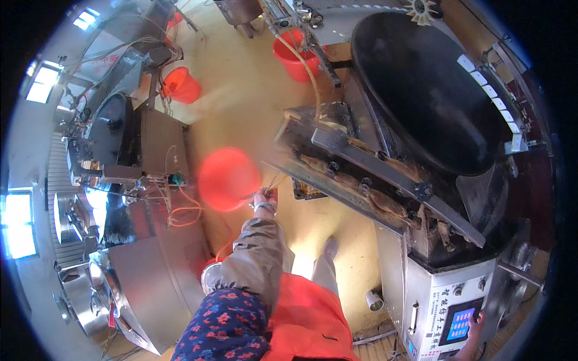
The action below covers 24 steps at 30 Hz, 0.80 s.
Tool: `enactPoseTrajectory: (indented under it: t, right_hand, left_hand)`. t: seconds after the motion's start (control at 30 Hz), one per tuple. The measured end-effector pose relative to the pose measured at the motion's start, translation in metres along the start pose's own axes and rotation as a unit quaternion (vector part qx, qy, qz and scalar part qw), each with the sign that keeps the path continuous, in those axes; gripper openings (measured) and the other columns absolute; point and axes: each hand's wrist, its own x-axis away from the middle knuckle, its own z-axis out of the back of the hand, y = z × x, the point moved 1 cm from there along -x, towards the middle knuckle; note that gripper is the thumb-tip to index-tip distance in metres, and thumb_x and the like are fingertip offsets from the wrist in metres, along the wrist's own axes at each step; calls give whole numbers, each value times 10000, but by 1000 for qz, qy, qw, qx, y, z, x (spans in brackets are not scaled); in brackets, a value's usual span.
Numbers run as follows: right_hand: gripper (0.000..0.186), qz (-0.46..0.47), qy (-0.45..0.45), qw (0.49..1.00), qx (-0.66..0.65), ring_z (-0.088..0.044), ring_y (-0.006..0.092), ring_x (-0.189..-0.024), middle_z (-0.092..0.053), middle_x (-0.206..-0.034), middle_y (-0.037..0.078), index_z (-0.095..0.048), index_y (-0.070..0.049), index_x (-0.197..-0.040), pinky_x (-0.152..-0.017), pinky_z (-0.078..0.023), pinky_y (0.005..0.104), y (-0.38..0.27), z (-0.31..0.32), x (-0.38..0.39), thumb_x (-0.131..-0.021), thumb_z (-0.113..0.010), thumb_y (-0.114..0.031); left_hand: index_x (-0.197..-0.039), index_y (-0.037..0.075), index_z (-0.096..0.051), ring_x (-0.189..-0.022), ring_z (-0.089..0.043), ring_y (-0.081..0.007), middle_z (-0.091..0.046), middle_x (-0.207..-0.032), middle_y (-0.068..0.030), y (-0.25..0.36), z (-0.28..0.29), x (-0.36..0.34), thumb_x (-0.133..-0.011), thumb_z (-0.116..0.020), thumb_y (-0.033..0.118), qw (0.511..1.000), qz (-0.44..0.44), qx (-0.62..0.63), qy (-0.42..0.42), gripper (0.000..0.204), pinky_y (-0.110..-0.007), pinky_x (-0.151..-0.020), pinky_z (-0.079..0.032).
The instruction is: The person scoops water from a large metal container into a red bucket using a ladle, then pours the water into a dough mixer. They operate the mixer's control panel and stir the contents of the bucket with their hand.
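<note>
My left hand (265,198), in a grey sleeve, is closed at the right rim of a blurred red bucket (229,177), apparently gripping it; the exact grip is unclear. At the lower right, my right hand (472,328) has its fingers extended beside a lit touchscreen (460,322) on the steel control cabinet (394,271). Above that cabinet sit a large black pan (421,90) and a slanted metal mechanism (367,174) with rollers. A dark tray (307,192) lies on the floor below the mechanism, just right of my left hand.
Steel machines (144,265) with pans and orange hoses line the left side. Two red buckets (180,86) (295,66) stand on the yellow floor (235,102) farther ahead, near frames and hoses. A small metal cylinder (373,299) lies beside the right cabinet. My foot (330,246) shows below.
</note>
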Motion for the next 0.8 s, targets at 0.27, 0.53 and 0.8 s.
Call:
enactPoseTrajectory:
  t: [0.27, 0.53, 0.8]
  right_hand:
    - [574, 16, -26, 997, -66, -449, 232, -1142, -475, -1230, 122, -406, -31, -1249, -987, -337, 355, 7, -9, -1, -750, -684, -94]
    - [557, 27, 69, 993, -88, -498, 239, -1070, -528, -1125, 138, -497, -35, -1134, -911, -399, 369, -44, -12, 27, -638, -743, -90]
    - [571, -59, 142, 985, 77, -501, 315, -1058, -521, -1108, 145, -514, -141, -1100, -901, -411, 404, -95, -10, 53, -604, -788, -207]
  left_hand:
    - [-834, 22, -561, -669, -596, -272, -593, -744, -124, 15, 24, -20, -850, -500, 146, 912, -125, -361, -151, 139, -371, -666, -544]
    - [-842, -24, -573, -683, -576, -250, -589, -734, -123, 60, 39, -67, -858, -471, 107, 915, -50, -391, -82, 167, -422, -731, -532]
    - [-806, -66, -564, -701, -563, -250, -569, -716, -133, 56, 29, -85, -861, -439, 58, 985, -45, -126, 106, 184, -481, -785, -517]
